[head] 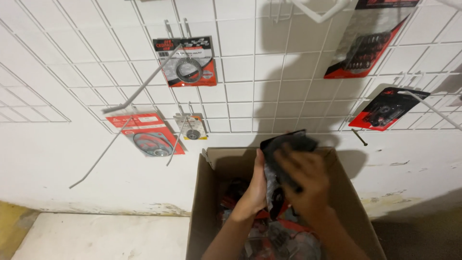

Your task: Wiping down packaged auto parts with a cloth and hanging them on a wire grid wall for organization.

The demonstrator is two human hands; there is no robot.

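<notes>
Item: dark packet [288,144], held above the open box [207,192], both hands on it. Left hand [255,190] props its near edge, fingers curled behind; right hand [305,180] clasps its front, fingers closed over it, blurred. Box holds more red-and-black packets [284,236]. Handling: lift clear of box rim, support both edges. Surrounds: white wire grid [240,91], hooks [144,86], hung carded parts [187,62].
</notes>
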